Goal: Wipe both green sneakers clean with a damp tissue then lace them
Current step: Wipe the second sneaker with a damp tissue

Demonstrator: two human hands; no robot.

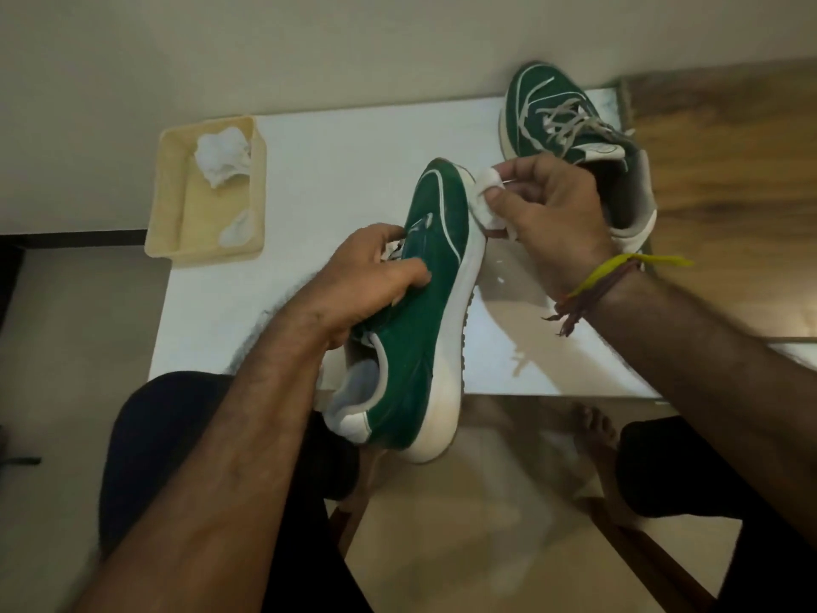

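My left hand (367, 276) grips a green sneaker (424, 329) by its upper, holding it tilted above the white table (336, 152) with the toe pointing away and the white sole turned to the right. Against the white sole edge near the toe, my right hand (552, 214) pinches a folded white tissue (484, 192). The second green sneaker (566, 126) lies on the table at the far right, with loose grey-white laces across its top.
A cream plastic tray (177, 205) at the table's far left holds crumpled white tissues (221, 159). A wooden surface (725, 139) borders the table on the right. My knees and bare feet show below the table's near edge.
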